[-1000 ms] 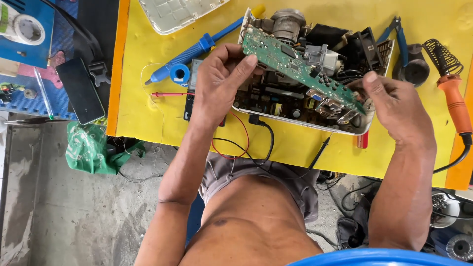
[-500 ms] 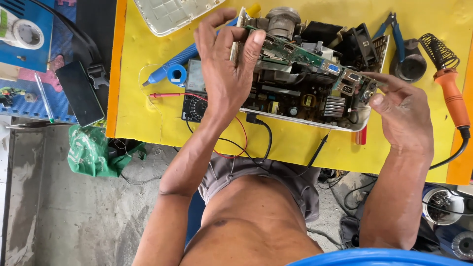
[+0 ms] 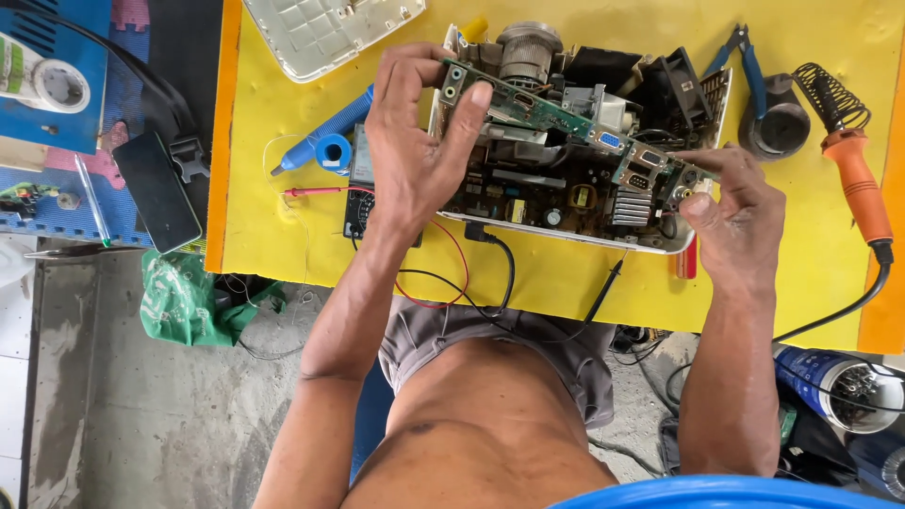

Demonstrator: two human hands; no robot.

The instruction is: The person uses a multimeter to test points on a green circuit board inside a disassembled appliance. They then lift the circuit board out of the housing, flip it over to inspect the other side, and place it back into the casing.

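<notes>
An opened projector chassis (image 3: pixel 566 203) with a lens, fan and power board lies on the yellow table (image 3: pixel 283 226). A long green circuit board (image 3: pixel 556 118) is held edge-up over it. My left hand (image 3: pixel 415 141) grips the board's left end between thumb and fingers. My right hand (image 3: pixel 731 207) pinches the board's right end near the connector ports, by the chassis corner.
A white housing cover (image 3: pixel 325 33) lies at the table's far edge. A blue desoldering pump (image 3: pixel 320 141) and a multimeter with red and black leads (image 3: pixel 358 193) sit left of the chassis. Blue pliers (image 3: pixel 745 57), a soldering iron (image 3: pixel 853 165) with its coil stand lie right.
The green board has turned from lying flat, tilted across the chassis, to standing on edge. My left hand moved up and left along it; my right hand stayed at the right end.
</notes>
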